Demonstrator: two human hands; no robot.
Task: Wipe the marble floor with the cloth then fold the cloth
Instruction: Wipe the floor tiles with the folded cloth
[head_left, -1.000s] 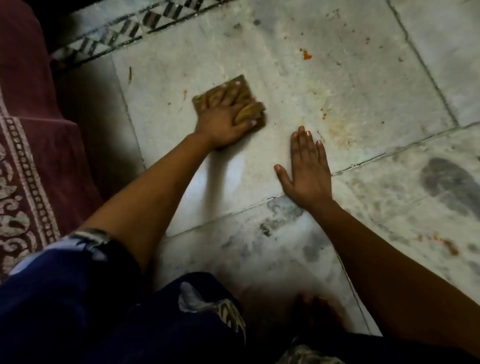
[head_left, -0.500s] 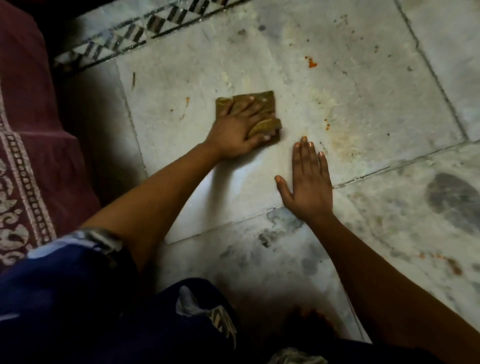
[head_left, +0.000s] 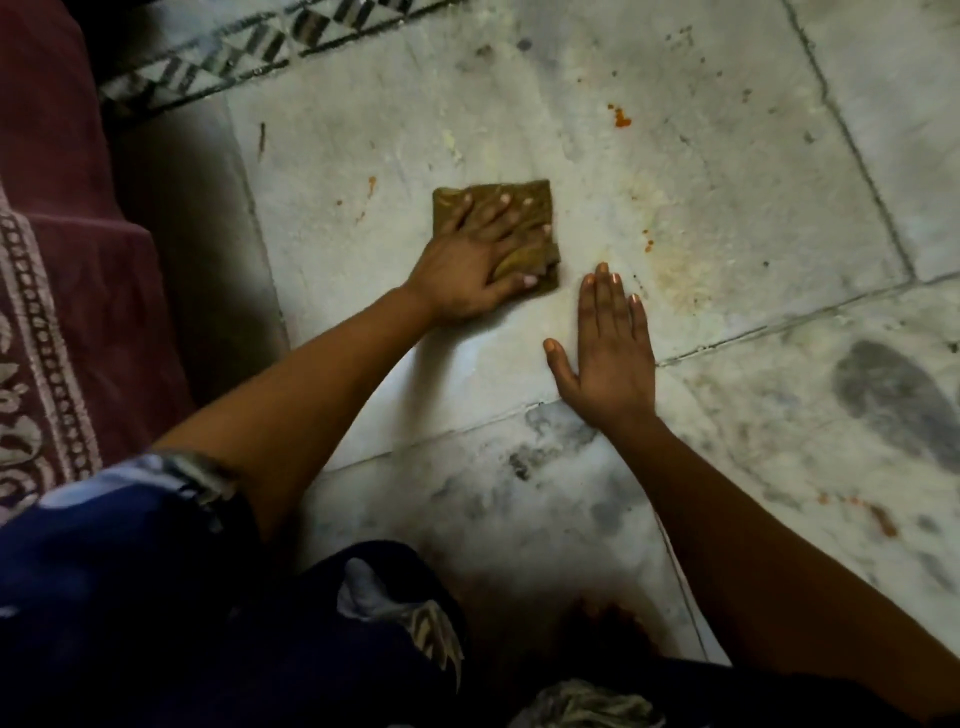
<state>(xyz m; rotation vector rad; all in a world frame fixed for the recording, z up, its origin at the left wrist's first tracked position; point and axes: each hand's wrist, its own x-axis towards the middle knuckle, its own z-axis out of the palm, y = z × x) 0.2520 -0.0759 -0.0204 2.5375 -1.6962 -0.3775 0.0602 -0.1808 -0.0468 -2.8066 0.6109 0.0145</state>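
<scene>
A small folded brown cloth (head_left: 521, 255) lies flat on the stained white marble floor (head_left: 727, 182). My left hand (head_left: 467, 265) presses down on it, fingers spread over its top and the thumb curled at its near right edge. My right hand (head_left: 608, 353) rests flat on the bare marble just right of the cloth, fingers together and empty. A narrow gap separates the cloth from my right fingertips.
Orange spots (head_left: 622, 120) and a yellowish smear (head_left: 675, 275) mark the tile beyond and right of the cloth. A maroon patterned rug (head_left: 57, 260) lies along the left. A black-and-white mosaic border (head_left: 234, 57) runs across the far left. My blue clothing (head_left: 156, 597) fills the near left.
My left hand has slid the cloth to the right and nearer, closer to my right hand, and the cloth has turned square. My right hand has stayed planted.
</scene>
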